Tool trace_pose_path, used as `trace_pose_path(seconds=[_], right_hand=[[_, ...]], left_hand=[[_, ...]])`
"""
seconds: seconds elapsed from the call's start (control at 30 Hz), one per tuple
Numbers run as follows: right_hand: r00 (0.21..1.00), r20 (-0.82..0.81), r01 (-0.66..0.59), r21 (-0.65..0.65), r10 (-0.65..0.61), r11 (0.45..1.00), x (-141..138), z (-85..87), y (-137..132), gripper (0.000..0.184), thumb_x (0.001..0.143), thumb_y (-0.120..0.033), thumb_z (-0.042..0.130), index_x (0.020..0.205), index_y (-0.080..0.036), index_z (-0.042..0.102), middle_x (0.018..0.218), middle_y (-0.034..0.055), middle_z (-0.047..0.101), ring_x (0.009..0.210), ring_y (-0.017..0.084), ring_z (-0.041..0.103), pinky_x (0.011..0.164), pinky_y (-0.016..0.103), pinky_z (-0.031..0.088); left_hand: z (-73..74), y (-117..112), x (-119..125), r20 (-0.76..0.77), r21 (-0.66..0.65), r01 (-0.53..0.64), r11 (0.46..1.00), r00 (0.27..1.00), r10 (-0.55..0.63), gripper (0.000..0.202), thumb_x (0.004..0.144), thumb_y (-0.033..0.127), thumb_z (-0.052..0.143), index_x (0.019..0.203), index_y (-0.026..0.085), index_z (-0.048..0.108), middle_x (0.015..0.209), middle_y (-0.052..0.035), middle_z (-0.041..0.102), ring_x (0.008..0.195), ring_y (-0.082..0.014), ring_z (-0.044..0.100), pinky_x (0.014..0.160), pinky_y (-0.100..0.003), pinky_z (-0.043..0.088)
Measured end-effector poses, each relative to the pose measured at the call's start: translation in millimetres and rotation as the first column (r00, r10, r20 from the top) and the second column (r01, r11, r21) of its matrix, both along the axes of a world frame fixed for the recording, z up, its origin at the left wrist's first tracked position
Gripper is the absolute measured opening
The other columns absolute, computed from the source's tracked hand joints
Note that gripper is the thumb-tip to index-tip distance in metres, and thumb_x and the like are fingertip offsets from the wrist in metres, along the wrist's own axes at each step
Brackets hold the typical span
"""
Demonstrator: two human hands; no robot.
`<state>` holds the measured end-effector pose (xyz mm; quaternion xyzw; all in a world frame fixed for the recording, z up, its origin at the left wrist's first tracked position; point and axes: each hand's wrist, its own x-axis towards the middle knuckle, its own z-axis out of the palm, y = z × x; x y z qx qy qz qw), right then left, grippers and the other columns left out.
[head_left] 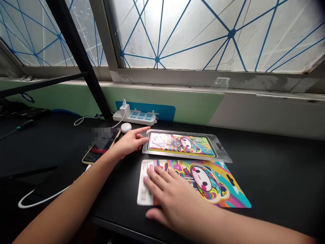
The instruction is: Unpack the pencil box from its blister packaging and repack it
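My left hand is at the left end of a clear plastic blister pack. Its index finger stretches along the pack's far left corner, while the other fingers curl in near the edge. Inside the pack lies a colourful cartoon-printed package. Just nearer to me, a bright backing card with a white-faced cartoon figure lies flat on the black table. My right hand rests palm down over the card's left part, fingers spread and thumb off its near edge. Nothing shows gripped in it.
A phone with a white cable lies left of my left hand, beside a round white case. A power strip with a plugged charger stands by the wall. A screwdriver and black metal post are farther left.
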<state>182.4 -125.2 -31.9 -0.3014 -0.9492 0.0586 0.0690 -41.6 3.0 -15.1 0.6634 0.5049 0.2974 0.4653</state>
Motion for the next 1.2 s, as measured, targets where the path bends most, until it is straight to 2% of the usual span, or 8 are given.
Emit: trace_pose_path(seconds=[0.13, 0.3, 0.67, 0.77, 0.9, 1.0, 1.1, 1.2], right_hand=[[0.995, -0.093, 0.003, -0.198, -0.022, 0.980, 5, 7.8, 26, 0.059, 0.102, -0.049, 0.041, 0.154, -0.021, 0.042, 0.163, 0.0079, 0.034, 0.150, 0.030, 0.031, 0.121, 0.054, 0.027], [0.988, -0.154, -0.004, -0.125, -0.015, 0.992, 11, 2.5, 24, 0.048, 0.102, -0.039, 0.041, 0.142, -0.016, 0.056, 0.155, 0.0100, 0.050, 0.146, 0.029, 0.039, 0.119, 0.048, 0.031], [0.990, -0.126, 0.042, -0.097, -0.055, 0.994, 10, 3.5, 24, 0.052, 0.101, -0.040, 0.045, 0.147, -0.017, 0.050, 0.155, 0.0096, 0.049, 0.143, 0.030, 0.043, 0.116, 0.052, 0.034], [0.982, -0.191, -0.010, -0.009, 0.008, 1.000, 11, 6.8, 25, 0.042, 0.101, -0.040, 0.048, 0.134, -0.017, 0.062, 0.142, 0.0116, 0.062, 0.131, 0.030, 0.056, 0.107, 0.048, 0.043], [0.954, -0.299, 0.042, 0.170, 0.011, 0.985, 28, 26.1, 44, 0.028, 0.102, -0.029, 0.047, 0.099, -0.017, 0.072, 0.095, 0.0094, 0.076, 0.089, 0.023, 0.068, 0.081, 0.038, 0.050], [0.956, -0.231, 0.238, 0.241, -0.183, 0.941, 59, 41.4, 74, 0.029, 0.101, -0.033, 0.048, 0.096, -0.017, 0.071, 0.096, 0.0114, 0.073, 0.088, 0.025, 0.066, 0.078, 0.040, 0.050], [0.914, -0.114, 0.403, 0.118, -0.390, 0.908, 94, 45.1, 105, 0.035, 0.094, -0.051, 0.056, 0.103, -0.021, 0.072, 0.107, 0.0112, 0.070, 0.091, 0.027, 0.066, 0.076, 0.041, 0.053], [0.867, -0.052, 0.493, -0.057, -0.496, 0.868, 117, 39.9, 124, 0.052, 0.083, -0.070, 0.061, 0.103, -0.023, 0.071, 0.111, 0.0108, 0.067, 0.095, 0.029, 0.065, 0.077, 0.042, 0.055]], left_hand=[[-1.3, -2, 3, -0.071, 0.226, -0.101, 0.969, 0.990, 0.120, 0.059, 0.089, 0.045, 0.065, 0.143, 0.022, 0.058, 0.076, 0.0023, 0.059, 0.059, -0.0122, 0.050, 0.058, -0.025, 0.043], [5.9, -11, 14, 0.009, 0.465, -0.187, 0.866, 0.978, 0.206, 0.050, 0.092, 0.038, 0.063, 0.140, 0.023, 0.061, 0.091, -0.0017, 0.068, 0.078, -0.0154, 0.060, 0.069, -0.025, 0.048], [7.9, -8, 11, 0.142, 0.468, -0.271, 0.841, 0.962, 0.231, 0.029, 0.092, 0.040, 0.066, 0.111, 0.018, 0.072, 0.078, -0.0012, 0.067, 0.074, -0.0167, 0.065, 0.067, -0.026, 0.050], [6.6, -10, 13, 0.011, 0.569, -0.184, 0.801, 0.976, 0.217, 0.025, 0.097, 0.036, 0.059, 0.111, 0.019, 0.072, 0.091, -0.0044, 0.071, 0.082, -0.0190, 0.067, 0.073, -0.029, 0.052], [4.2, -14, 16, -0.253, 0.685, 0.084, 0.724, 0.959, 0.128, 0.033, 0.098, 0.028, 0.055, 0.129, 0.020, 0.063, 0.124, -0.0097, 0.067, 0.117, -0.0255, 0.058, 0.103, -0.041, 0.046], [2.7, -16, 17, -0.390, 0.582, 0.221, 0.783, 0.920, 0.030, 0.054, 0.099, 0.041, 0.055, 0.146, 0.017, 0.048, 0.149, -0.0148, 0.051, 0.141, -0.0298, 0.041, 0.117, -0.048, 0.035], [1.8, -17, 17, -0.503, 0.391, 0.335, 0.857, 0.858, -0.105, 0.085, 0.090, 0.060, 0.064, 0.157, 0.018, 0.033, 0.165, -0.0174, 0.027, 0.154, -0.0345, 0.019, 0.122, -0.054, 0.026], [0.1, -17, 17, -0.563, 0.312, 0.406, 0.859, 0.807, -0.178, 0.112, 0.071, 0.066, 0.080, 0.160, 0.023, 0.027, 0.169, -0.0176, 0.013, 0.155, -0.0396, 0.007, 0.122, -0.059, 0.023]])
